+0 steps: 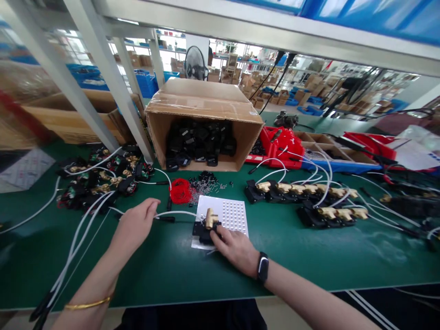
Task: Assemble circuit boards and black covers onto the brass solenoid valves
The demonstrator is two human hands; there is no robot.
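Forearms (305, 288) flank a black unit (202, 234) — brass-topped, white-cabled — touching the right hand (237, 250).

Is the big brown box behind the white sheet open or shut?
Open. The cardboard box has its near side uncovered, and a heap of black parts shows inside.

The right hand (237, 250) covers part of the black housing (203, 233). Labels (186, 132) in the cardboard box (206, 105) are too small to read. The top edge crops a blue bin (371, 18).
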